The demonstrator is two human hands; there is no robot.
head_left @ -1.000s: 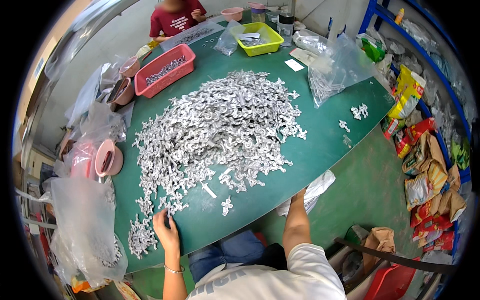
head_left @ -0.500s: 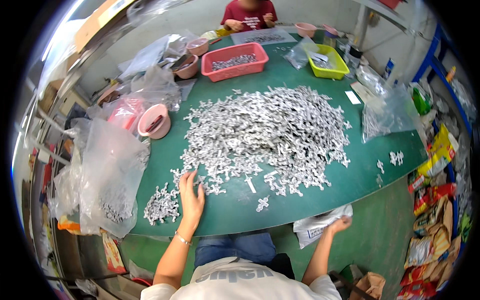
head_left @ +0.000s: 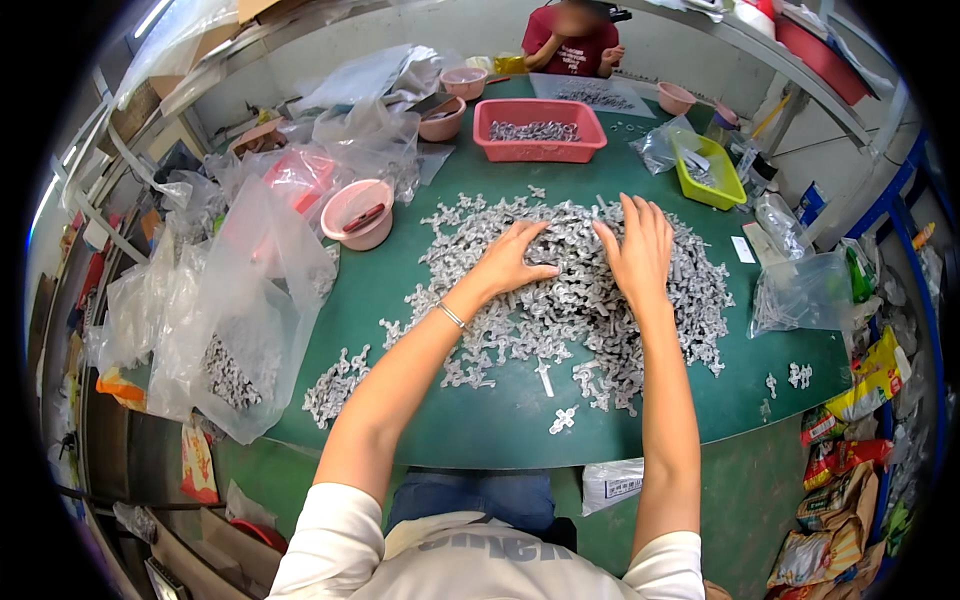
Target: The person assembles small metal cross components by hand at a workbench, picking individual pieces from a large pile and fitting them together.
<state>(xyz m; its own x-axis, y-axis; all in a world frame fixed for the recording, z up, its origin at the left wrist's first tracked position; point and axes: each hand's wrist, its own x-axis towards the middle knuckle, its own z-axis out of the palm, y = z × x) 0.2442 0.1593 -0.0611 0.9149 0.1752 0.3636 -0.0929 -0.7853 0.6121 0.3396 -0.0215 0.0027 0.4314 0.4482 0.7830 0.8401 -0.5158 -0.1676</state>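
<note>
A wide heap of small grey cross-shaped metal pieces (head_left: 575, 290) covers the middle of the green table. My left hand (head_left: 515, 262) rests on the left part of this heap, its thumb spread from the fingers. Reaching farther over the right part, my right hand (head_left: 640, 250) has its fingers stretched out and its thumb apart. Both hands touch the pieces, and neither grips one that I can see. Beside my left forearm sits a smaller pile of the pieces (head_left: 335, 388). One loose cross (head_left: 563, 419) lies near the front edge.
Behind the heap stand a red tray (head_left: 540, 150) and a yellow-green basket (head_left: 712, 185). A pink bucket (head_left: 358, 214) and clear plastic bags (head_left: 250, 320) crowd the left side. Another clear bag (head_left: 800, 295) lies at the right. Across the table sits a person in a red shirt (head_left: 572, 45).
My left hand has moved from the heap's near left edge up onto it. My right hand has come up from beside the white bag below the table onto the heap. The view has shifted.
</note>
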